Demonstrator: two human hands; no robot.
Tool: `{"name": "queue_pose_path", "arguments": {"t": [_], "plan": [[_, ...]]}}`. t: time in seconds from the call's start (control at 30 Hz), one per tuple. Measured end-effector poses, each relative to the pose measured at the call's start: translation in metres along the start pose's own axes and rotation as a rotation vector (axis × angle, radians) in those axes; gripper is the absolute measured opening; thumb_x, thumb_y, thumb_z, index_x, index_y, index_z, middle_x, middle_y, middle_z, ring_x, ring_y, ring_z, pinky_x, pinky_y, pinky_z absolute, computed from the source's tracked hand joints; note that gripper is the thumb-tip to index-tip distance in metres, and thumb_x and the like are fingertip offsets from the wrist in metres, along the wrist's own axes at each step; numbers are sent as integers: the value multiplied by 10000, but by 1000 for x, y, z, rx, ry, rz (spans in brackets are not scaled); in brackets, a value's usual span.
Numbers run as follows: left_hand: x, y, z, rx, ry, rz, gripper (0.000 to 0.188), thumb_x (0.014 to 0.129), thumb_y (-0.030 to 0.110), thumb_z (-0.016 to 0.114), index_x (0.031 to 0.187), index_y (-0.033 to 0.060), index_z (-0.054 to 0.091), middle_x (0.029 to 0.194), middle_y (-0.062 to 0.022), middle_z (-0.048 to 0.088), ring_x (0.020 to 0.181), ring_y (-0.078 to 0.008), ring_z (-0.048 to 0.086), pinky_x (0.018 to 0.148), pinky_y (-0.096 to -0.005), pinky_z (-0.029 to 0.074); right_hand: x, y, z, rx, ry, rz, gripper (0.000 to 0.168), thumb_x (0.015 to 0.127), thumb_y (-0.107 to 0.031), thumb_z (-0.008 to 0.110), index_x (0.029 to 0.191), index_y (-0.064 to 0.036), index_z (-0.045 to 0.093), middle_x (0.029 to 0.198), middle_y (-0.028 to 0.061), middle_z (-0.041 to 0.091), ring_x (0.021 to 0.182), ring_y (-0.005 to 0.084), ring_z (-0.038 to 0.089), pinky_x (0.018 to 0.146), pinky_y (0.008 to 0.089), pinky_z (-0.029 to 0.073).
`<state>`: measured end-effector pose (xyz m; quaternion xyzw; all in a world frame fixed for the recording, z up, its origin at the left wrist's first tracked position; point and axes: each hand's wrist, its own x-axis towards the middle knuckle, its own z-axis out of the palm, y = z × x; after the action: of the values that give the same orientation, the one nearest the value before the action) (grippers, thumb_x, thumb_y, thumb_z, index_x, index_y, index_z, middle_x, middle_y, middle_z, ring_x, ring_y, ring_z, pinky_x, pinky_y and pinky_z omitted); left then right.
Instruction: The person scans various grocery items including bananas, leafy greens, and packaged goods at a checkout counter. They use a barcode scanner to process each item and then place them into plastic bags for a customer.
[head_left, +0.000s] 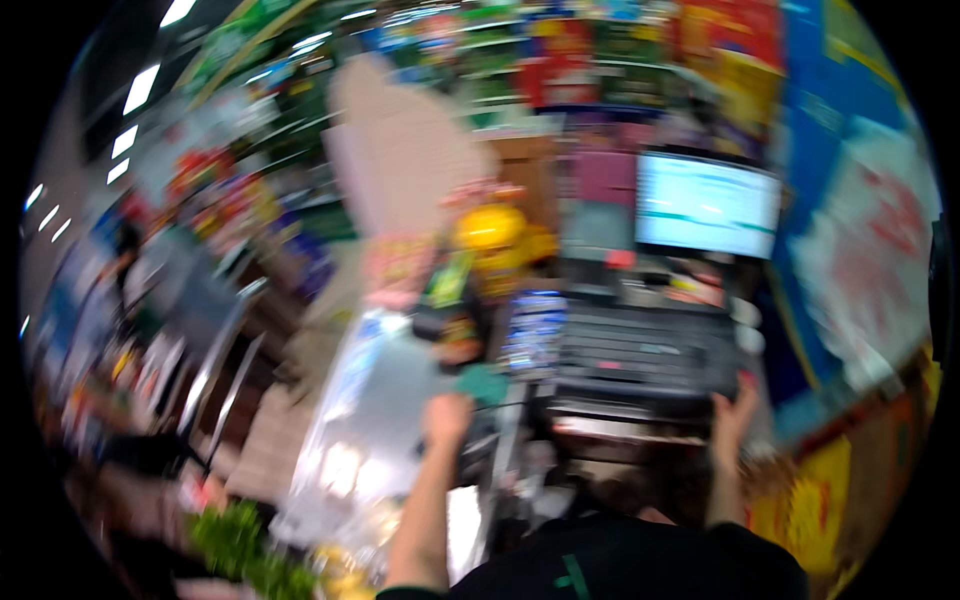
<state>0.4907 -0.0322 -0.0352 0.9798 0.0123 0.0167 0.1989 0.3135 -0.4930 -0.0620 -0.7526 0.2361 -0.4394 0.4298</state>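
Strong motion blur covers the view. My left hand (448, 416) is over the right side of a shiny metal counter (375, 420), close to a small teal-green item (482, 384). Blur hides whether the fingers hold that item. To the right, my right hand (735, 416) is at the front right corner of a black keyboard unit (645, 349), thumb and fingers apart, with nothing visible between them. Between the hands, a blue-and-white patterned pack (535, 330) lies against the keyboard's left side. Behind the keyboard stands a lit monitor (707, 204).
A yellow rounded object (491, 229) and a dark item with a green label (448, 289) stand beyond the counter. Green leafy vegetables (229, 536) are at lower left, near metal rails (217, 375). A white printed bag (862, 247) is at right. Stocked shelves (570, 64) line the back.
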Motion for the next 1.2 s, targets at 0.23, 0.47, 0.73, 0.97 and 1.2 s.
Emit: {"name": "queue_pose_path", "arguments": {"t": [0.23, 0.47, 0.73, 0.97, 1.2], "plan": [[6, -17, 9, -68, 121, 22, 264, 810, 190, 529, 755, -39, 647, 748, -237, 616, 698, -410, 588, 649, -488, 447, 14, 2, -20, -200, -8, -21, 578, 753, -187, 718, 1250, -37, 465, 1164, 177, 522, 1103, 349, 484, 955, 395, 376], [8, -13, 16, -48, 197, 163, 304, 831, 203, 508, 702, -27, 659, 665, -215, 618, 643, -373, 603, 627, -456, 456, 15, -32, -31, -501, 21, -255, 347, 758, -217, 710, 1064, -101, 595, 1129, 147, 514, 1035, 347, 491, 867, 420, 394], [9, -15, 15, -73, 92, 91, 279, 853, 201, 529, 699, -5, 637, 735, -183, 607, 763, -361, 532, 700, -454, 424, 30, -41, -15, -592, 19, -317, 298, 746, -240, 718, 1017, -139, 644, 1209, 123, 486, 1132, 322, 435, 936, 441, 334], [11, -21, 17, -63, 81, 57, 265, 858, 215, 539, 729, 5, 636, 758, -161, 612, 773, -343, 538, 715, -442, 429, 32, -39, -9, -590, 16, -294, 306, 749, -275, 712, 1028, -165, 650, 1260, 120, 462, 1164, 328, 411, 957, 440, 312], [14, -29, 24, -38, 173, 152, 295, 842, 208, 529, 698, -21, 646, 678, -183, 617, 662, -340, 580, 638, -437, 443, 42, -30, 0, -679, -32, -226, 331, 766, -328, 689, 1047, -161, 636, 1281, 130, 444, 1218, 342, 352, 980, 485, 277]]}}
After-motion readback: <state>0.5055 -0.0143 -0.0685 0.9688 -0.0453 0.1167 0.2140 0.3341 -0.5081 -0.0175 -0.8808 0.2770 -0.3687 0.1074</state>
